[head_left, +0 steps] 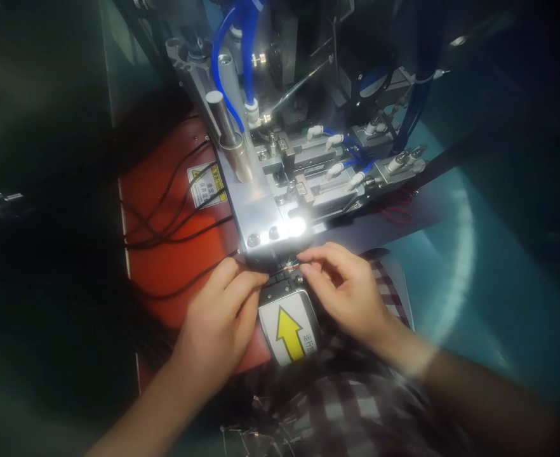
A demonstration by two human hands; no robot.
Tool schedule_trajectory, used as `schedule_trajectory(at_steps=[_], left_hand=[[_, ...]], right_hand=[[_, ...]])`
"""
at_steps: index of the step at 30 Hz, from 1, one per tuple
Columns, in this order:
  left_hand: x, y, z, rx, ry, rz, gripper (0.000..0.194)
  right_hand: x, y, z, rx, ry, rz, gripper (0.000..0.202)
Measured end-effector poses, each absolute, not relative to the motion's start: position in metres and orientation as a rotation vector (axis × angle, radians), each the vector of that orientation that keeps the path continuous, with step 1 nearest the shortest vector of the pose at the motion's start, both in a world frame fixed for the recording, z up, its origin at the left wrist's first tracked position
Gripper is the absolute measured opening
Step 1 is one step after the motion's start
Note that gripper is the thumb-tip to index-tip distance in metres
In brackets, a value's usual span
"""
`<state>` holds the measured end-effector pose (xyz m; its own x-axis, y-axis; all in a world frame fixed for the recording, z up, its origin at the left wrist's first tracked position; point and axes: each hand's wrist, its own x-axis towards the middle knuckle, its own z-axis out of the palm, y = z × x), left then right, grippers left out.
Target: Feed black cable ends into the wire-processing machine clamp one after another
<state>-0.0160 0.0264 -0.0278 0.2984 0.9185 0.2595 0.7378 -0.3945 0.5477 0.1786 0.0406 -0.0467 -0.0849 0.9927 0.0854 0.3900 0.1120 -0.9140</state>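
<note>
Directly in front of the machine's metal block, both of my hands meet over a small black fixture [280, 285]. With thumb and forefinger pinched, my left hand [225, 311] grips what looks like a thin dark cable end at the fixture's left. Fine coloured wires [290, 266], some reddish and greenish, fan out between my fingertips. From the right, my right hand [349, 289] pinches at these wires, its other fingers curled. Exactly where each fingertip touches is too small to see.
A bench machine [261, 209] with blue air hoses [248, 63] and small cylinders rises beyond the hands. Black cables [175, 238] cross its red base [166, 190]. A yellow arrow label [289, 333] faces me. Checkered cloth [341, 406] is close below. Strong glare lights the metal block.
</note>
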Motion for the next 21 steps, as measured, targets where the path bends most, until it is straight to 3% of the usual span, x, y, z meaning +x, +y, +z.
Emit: schedule_trajectory(at_steps=[11,21], left_hand=[[-0.0156,0.0261,-0.0266,2.250,1.483,0.781,0.018],[-0.0166,0.0257,-0.0277,2.243,1.505,0.775,0.018]], right_hand=[[0.1779,0.0388,-0.0430,-1.343,-1.688,0.897,0.012],[0.1825,0.0458,-0.0426,-1.234,-2.032,0.600,0.018]])
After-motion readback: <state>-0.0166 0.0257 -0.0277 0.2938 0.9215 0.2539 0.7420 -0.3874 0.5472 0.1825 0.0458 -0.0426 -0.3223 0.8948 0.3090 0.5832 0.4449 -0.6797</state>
